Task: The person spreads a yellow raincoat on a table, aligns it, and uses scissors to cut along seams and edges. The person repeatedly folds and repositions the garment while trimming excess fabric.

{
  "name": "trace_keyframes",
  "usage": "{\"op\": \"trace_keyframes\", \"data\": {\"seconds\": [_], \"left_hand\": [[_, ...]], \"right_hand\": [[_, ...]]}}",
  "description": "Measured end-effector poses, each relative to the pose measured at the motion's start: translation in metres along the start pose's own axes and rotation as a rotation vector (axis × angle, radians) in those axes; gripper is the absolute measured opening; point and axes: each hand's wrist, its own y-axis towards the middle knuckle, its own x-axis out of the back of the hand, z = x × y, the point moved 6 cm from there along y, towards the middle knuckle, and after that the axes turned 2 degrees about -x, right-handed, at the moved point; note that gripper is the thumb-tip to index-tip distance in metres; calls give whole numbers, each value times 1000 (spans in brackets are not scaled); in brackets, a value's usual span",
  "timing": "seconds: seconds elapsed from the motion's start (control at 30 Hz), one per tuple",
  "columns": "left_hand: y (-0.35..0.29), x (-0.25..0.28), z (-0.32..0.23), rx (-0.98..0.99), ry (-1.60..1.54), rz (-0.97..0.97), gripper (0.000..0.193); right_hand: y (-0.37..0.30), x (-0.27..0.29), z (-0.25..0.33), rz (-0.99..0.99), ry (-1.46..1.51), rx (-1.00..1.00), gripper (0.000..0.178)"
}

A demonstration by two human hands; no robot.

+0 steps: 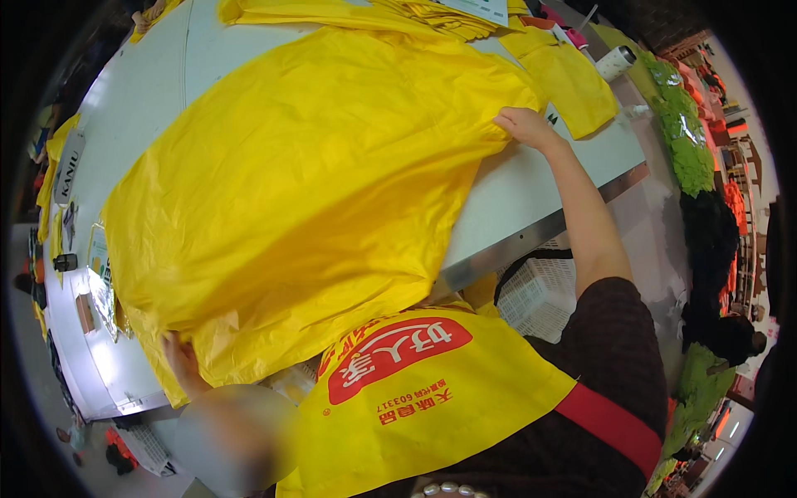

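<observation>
A large piece of thin, shiny yellow cloth (pixel 324 158) is stretched across the white table, with folds running over it. My right hand (pixel 527 130) pinches its upper right edge, the arm reaching forward. Close to the lower left corner of the cloth, my left hand (pixel 183 362) grips the near edge; its fingers are slightly smeared and partly hidden by the cloth. A blurred patch covers part of my left forearm. The cloth's near edge sags over the table front, close to the yellow printed apron (pixel 423 390) that I wear.
The white table (pixel 531 195) has a metal front edge. Stacked yellow cloth pieces (pixel 448 18) and a smaller folded yellow piece (pixel 573 79) lie at the far right, beside a white tumbler (pixel 615 63). A white plastic basket (pixel 540 290) stands below. Green material (pixel 685 133) lies further right.
</observation>
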Motion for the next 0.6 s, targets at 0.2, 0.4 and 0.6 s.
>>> {"op": "trace_keyframes", "data": {"seconds": [0.2,0.4,0.6], "left_hand": [[-48,-11,16,253,154,297,52],[-23,-57,-26,306,679,40,42],[-27,-80,-45,-4,12,127,16]], "right_hand": [[9,-10,16,-255,-323,77,20],[-24,-12,35,-278,-148,415,19],[-20,-19,16,11,-105,277,16]]}}
